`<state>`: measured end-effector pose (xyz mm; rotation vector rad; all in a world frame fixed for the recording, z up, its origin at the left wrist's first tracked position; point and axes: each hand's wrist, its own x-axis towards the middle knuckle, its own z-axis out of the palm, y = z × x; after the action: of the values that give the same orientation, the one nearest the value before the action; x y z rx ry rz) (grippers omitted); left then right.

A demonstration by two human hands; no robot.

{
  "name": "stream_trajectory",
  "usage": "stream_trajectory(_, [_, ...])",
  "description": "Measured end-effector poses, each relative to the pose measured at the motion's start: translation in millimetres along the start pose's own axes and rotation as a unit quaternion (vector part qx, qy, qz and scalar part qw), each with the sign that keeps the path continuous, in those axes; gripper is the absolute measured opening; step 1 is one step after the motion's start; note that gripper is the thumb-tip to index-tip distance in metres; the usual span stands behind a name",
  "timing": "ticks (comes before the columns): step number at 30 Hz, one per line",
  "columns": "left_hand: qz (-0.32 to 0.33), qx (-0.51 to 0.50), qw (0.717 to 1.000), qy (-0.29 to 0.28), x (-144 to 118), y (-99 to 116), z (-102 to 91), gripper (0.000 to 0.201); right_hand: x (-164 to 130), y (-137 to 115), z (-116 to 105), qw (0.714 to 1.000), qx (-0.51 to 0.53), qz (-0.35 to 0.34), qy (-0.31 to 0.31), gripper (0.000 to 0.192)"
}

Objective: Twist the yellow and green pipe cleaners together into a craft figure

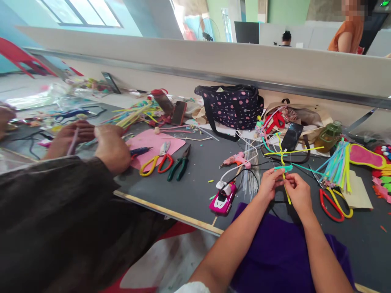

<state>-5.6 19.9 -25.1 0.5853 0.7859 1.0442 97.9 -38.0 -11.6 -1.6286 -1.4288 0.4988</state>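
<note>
Bright window (81, 12), green wall (288, 10), red chair (14, 51)

No lettering is showing legibly, the small glowing green panel (385, 3) at top right appearing too tiny to read.

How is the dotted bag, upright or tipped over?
Upright: the dotted bag has its opening at the top, and its strap hangs down in front.

Pipe cleaners (281, 153) between power strip (224, 202) and scissors (321, 197), bag (233, 108) behind left
</note>
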Motion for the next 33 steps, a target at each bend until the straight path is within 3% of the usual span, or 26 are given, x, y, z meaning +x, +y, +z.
stream_trajectory(13, [0.027,0.022,0.999,0.012,-1.1,1.7,0.5,0.023,4.5,2.1,-15.9,0.999,-0.016,-0.035,-0.019,0.019])
stream_trajectory(25, [-0.067,-0.122,0.990,-0.035,2.4,4.3,-4.8,0.015,6.8,3.9,-16.7,0.982,-0.081,-0.165,-0.043,0.017])
stream_trajectory(33, [-0.081,-0.155,0.983,-0.049,-2.3,5.0,-2.8,0.019,8.7,11.3,-7.1,0.992,-0.006,-0.121,-0.041,0.017])
